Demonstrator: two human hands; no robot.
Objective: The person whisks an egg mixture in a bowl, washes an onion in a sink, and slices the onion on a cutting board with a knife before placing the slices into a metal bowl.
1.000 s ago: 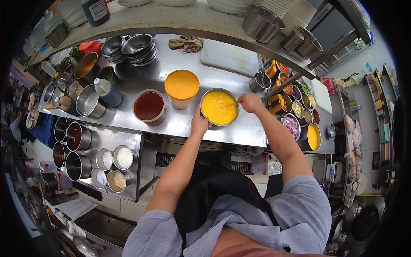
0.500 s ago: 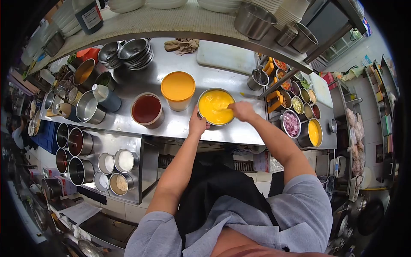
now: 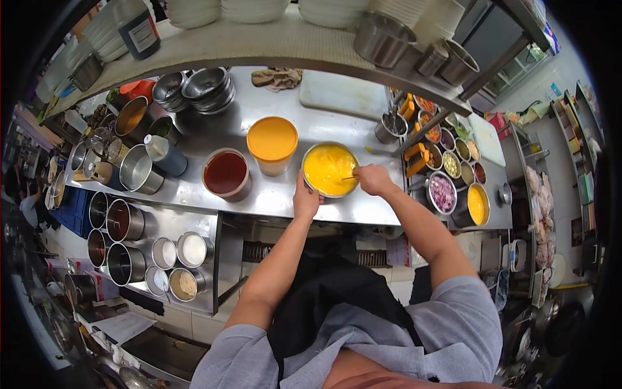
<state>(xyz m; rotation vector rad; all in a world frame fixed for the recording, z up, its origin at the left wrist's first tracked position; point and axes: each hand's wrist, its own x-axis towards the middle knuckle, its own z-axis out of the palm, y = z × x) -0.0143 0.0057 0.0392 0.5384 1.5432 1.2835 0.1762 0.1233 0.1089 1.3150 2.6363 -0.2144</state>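
A round metal bowl of bright yellow liquid rests on the steel counter. Around its lower left rim is my left hand, gripping the bowl. My right hand is closed on a thin utensil at the right rim, and the utensil's far end dips into the yellow liquid. Left of the bowl stands a tub with an orange lid. Beside that tub is a container of dark red liquid.
Small containers of chopped food stand at right, near a pot of yellow liquid. A white cutting board lies behind. Stacked metal bowls and a squeeze bottle are at left. A shelf crosses above.
My right hand has moved the utensil through the yellow liquid along the bowl's right side. My left hand keeps its grip on the bowl. The camera view has shifted slightly.
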